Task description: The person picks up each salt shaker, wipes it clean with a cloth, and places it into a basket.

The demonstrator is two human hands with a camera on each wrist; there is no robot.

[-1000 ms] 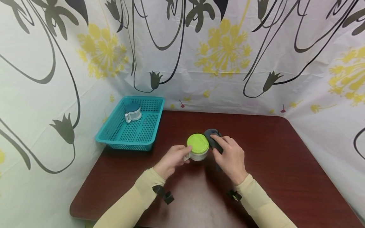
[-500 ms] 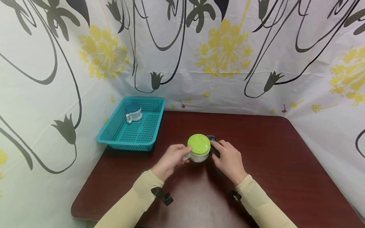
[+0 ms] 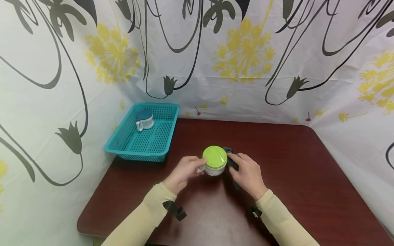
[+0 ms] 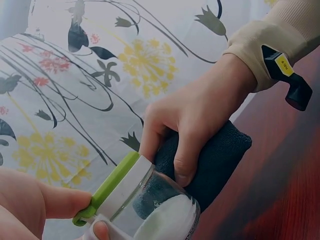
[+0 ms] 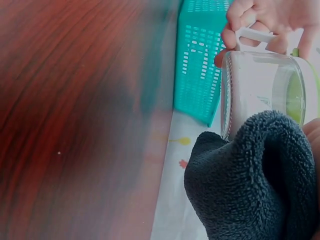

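Note:
A clear glass seasoning jar (image 4: 167,202) with a green lid (image 3: 214,156) and a white handle (image 5: 256,35) is held up over the table. My left hand (image 3: 186,171) grips it by the handle, thumb on the lid's edge. From the other side my right hand (image 3: 247,173) holds a dark grey terry cloth (image 5: 250,175) against the glass. In the left wrist view, white contents show through the jar, and the right thumb presses the cloth near its wall.
A turquoise basket (image 3: 147,141) stands at the table's back left. In it sits a similar jar with a blue lid (image 3: 144,115). Patterned white curtains (image 3: 197,61) border the dark red table (image 3: 292,177) at the back and sides.
My right hand and the cloth have shifted slightly left and down around the jar's side, so less cloth shows behind it. The jar has stayed nearly in place in my left hand.

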